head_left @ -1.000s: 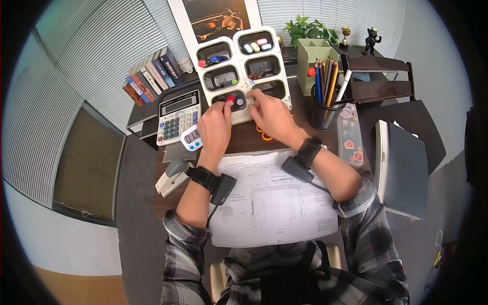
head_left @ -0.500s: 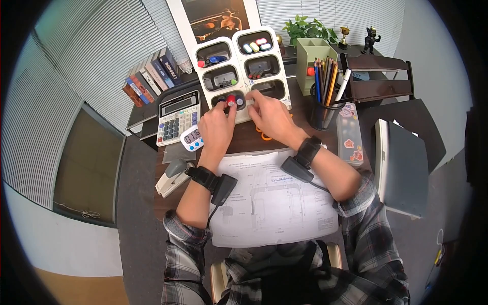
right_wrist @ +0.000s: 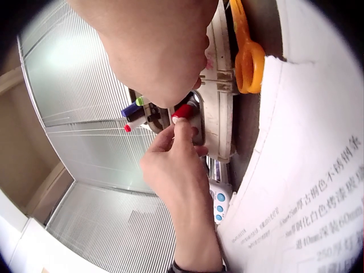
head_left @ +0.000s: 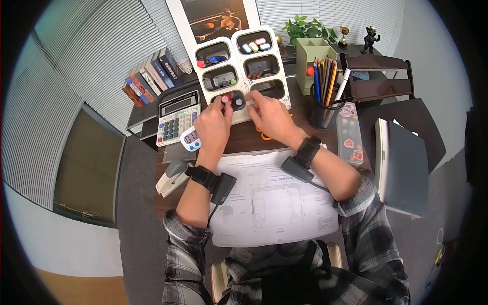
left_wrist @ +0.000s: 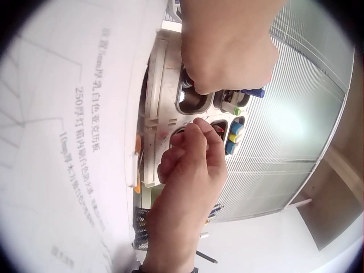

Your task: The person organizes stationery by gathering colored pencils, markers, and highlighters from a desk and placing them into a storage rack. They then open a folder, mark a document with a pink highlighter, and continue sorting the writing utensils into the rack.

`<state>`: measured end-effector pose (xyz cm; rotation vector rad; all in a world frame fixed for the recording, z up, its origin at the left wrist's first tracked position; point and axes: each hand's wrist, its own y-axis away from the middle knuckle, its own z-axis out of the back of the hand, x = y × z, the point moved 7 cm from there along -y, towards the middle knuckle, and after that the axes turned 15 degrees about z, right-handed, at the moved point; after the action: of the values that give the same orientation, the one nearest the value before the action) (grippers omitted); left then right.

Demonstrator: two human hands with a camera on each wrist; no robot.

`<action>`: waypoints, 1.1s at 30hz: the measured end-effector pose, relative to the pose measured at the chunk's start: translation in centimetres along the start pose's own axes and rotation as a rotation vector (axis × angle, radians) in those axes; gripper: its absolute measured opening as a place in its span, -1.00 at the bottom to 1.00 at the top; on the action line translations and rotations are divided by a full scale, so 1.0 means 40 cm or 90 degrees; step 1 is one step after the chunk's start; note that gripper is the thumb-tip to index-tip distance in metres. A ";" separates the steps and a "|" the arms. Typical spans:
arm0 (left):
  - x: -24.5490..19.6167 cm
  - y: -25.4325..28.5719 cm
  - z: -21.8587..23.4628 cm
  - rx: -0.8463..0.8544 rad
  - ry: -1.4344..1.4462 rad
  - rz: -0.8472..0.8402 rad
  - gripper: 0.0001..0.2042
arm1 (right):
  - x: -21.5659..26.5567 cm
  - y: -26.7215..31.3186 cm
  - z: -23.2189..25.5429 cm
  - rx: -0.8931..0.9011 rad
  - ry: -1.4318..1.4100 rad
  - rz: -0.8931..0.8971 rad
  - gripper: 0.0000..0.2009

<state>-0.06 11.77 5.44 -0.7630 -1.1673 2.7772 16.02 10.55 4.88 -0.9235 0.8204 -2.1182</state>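
Observation:
My left hand [head_left: 212, 128] reaches into the bottom-left compartment of the white organizer [head_left: 243, 118]. Between its thumb and a fingertip it pinches a small red cylinder [right_wrist: 182, 112] with a pale end. To the right of that, in the same compartment, sits a dark cylinder [head_left: 237, 101] with a grey-blue end. My right hand [head_left: 273, 118] rests at the divider beside the bottom-right compartment, fingers loosely bent. In the left wrist view, nothing shows in the right hand's fingers.
Left of the organizer lie a calculator [head_left: 178, 119], a white timer [head_left: 191, 138] and a stapler [head_left: 173, 178]. Orange-handled scissors [right_wrist: 250, 67] lie by its front edge. To the right stand a pen holder [head_left: 325, 116] and a sticker-covered box [head_left: 349, 134]. Printed drawings [head_left: 274, 203] cover the front.
My left hand has shifted slightly left with the red cylinder, whose pale end now faces up more. More of the dark cylinder shows. The right hand has hardly moved.

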 end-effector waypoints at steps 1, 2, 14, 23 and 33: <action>-0.002 0.000 0.003 -0.004 0.005 -0.010 -0.77 | 0.000 0.000 0.000 -0.001 0.000 -0.001 -0.81; -0.004 0.001 0.006 -0.008 0.011 -0.020 -0.77 | 0.000 0.000 0.001 -0.006 0.004 0.003 -0.81; -0.004 0.004 -0.005 0.008 -0.026 -0.026 -0.80 | -0.003 0.002 -0.002 -0.018 0.016 0.012 -0.80; -0.003 0.004 -0.017 0.043 0.019 -0.006 -0.76 | -0.004 0.004 -0.004 -0.016 0.019 0.017 -0.80; -0.002 0.001 -0.027 0.048 0.014 -0.010 -0.78 | -0.006 0.004 -0.009 0.012 0.000 -0.016 -0.80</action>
<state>0.48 12.43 4.81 -0.7720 -1.0532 2.7739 15.93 10.73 4.47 -0.9288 0.7909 -2.1429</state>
